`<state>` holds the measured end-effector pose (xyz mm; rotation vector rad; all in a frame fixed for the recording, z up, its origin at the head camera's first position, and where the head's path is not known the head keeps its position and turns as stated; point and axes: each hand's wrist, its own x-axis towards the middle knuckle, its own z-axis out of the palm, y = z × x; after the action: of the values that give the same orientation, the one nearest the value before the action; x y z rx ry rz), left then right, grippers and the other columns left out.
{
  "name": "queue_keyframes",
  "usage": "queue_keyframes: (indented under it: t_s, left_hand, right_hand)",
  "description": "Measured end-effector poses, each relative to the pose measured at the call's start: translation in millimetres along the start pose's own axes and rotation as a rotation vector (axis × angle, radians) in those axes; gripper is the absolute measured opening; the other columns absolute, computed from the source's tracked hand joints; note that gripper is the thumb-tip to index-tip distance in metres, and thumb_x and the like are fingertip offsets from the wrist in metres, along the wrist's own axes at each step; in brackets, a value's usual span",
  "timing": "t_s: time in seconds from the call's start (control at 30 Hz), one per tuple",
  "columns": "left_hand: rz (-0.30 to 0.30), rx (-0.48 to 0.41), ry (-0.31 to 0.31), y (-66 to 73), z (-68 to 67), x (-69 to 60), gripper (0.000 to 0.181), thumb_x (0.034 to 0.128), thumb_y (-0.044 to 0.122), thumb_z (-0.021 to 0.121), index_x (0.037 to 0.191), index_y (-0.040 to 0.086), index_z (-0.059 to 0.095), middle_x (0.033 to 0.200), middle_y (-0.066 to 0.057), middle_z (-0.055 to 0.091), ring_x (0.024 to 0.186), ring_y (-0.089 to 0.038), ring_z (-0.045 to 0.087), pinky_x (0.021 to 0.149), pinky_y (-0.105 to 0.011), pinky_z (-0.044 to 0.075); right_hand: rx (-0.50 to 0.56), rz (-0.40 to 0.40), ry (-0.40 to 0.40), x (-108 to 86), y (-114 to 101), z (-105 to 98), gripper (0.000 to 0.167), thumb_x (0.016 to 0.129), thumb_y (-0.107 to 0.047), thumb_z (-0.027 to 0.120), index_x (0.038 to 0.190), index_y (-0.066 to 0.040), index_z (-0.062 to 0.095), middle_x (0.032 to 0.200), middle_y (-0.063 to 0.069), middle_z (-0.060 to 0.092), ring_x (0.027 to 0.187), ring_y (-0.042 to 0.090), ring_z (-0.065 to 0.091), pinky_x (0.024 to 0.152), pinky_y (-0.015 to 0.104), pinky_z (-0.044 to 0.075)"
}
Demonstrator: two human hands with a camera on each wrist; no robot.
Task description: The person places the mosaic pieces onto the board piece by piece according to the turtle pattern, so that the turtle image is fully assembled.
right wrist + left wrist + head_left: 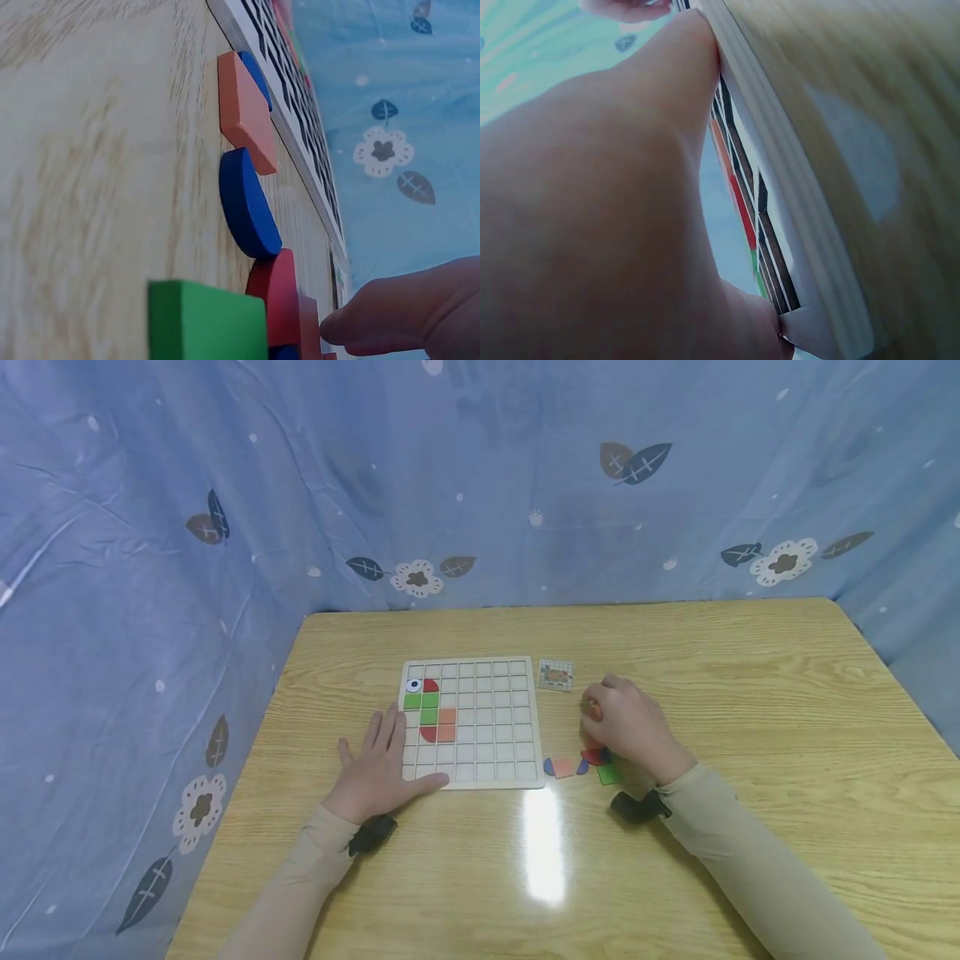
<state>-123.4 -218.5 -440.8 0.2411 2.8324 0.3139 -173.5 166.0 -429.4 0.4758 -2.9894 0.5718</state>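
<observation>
My left hand (372,781) lies spread over the left edge of a white grid board (498,722), thumb along its lower edge. An eye piece (414,686), red quarter-round pieces (431,686), green squares (429,717) and orange squares (447,732) sit in the board's left cells. To the right of the board, my right hand (633,718) has its fingers curled round an orange piece (595,711), partly hidden. Just below that hand are a red piece (276,296) and a green square (206,322) on the table.
Between board and right hand lie an orange square (246,112) and two blue rounded pieces (247,204). A small pattern card (556,676) lies by the board's upper right corner. Blue curtain (480,485) hangs behind the wooden table (750,710).
</observation>
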Motion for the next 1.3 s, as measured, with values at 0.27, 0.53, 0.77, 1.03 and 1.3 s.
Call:
queue_keyframes:
  t_s: [0.27, 0.53, 0.77, 1.03, 1.3]
  left_hand:
    - [0.003, 0.002, 0.009, -0.2, 1.0, 0.2, 0.127, 0.0843, 0.085, 0.057, 0.167, 0.002, 0.007, 0.176, -0.016, 0.000, 0.162, -0.041, 0.005, 0.110, -0.087, 0.007]
    - [0.006, -0.009, 0.006, 0.3, -0.1, -0.2, 0.127, 0.0844, 0.085, 0.058, 0.167, 0.002, 0.007, 0.176, -0.015, -0.001, 0.162, -0.041, 0.004, 0.111, -0.087, 0.007]
    - [0.009, -0.012, 0.004, -0.6, 0.8, -0.5, 0.128, 0.0843, 0.085, 0.056, 0.167, 0.002, 0.006, 0.176, -0.015, -0.002, 0.162, -0.040, 0.003, 0.111, -0.087, 0.006]
    - [0.004, -0.018, -0.007, -0.1, 0.5, -0.8, 0.127, 0.0851, 0.084, 0.057, 0.167, 0.002, 0.006, 0.176, -0.015, -0.002, 0.162, -0.041, 0.001, 0.112, -0.086, 0.004]
    - [0.000, -0.015, -0.012, 0.8, 0.4, -1.1, 0.126, 0.0858, 0.083, 0.057, 0.167, 0.002, 0.006, 0.176, -0.015, -0.003, 0.162, -0.041, 0.001, 0.112, -0.086, 0.003]
  right_hand:
    - [-0.017, -0.026, 0.017, -0.7, -0.2, 0.4, 0.019, 0.081, -0.003, 0.069, 0.098, -0.003, 0.076, 0.082, 0.006, 0.058, 0.073, 0.023, 0.053, 0.049, 0.031, 0.042]
    - [-0.043, 0.011, 0.022, -0.6, 2.8, 0.3, 0.025, 0.080, -0.005, 0.071, 0.104, 0.001, 0.076, 0.085, 0.010, 0.061, 0.069, 0.022, 0.052, 0.045, 0.029, 0.041]
    - [-0.042, 0.013, 0.020, -1.4, 3.7, -1.5, 0.025, 0.081, -0.003, 0.071, 0.105, 0.003, 0.076, 0.085, 0.013, 0.062, 0.067, 0.022, 0.051, 0.046, 0.029, 0.041]
    - [-0.041, -0.039, 0.032, -1.6, 1.8, -0.7, 0.019, 0.080, 0.000, 0.070, 0.098, -0.002, 0.076, 0.077, 0.005, 0.057, 0.065, 0.020, 0.049, 0.048, 0.029, 0.039]
    - [0.012, -0.068, 0.015, -0.6, 3.4, 0.0, 0.019, 0.082, 0.003, 0.069, 0.099, 0.000, 0.077, 0.081, 0.010, 0.061, 0.069, 0.022, 0.051, 0.056, 0.032, 0.045]
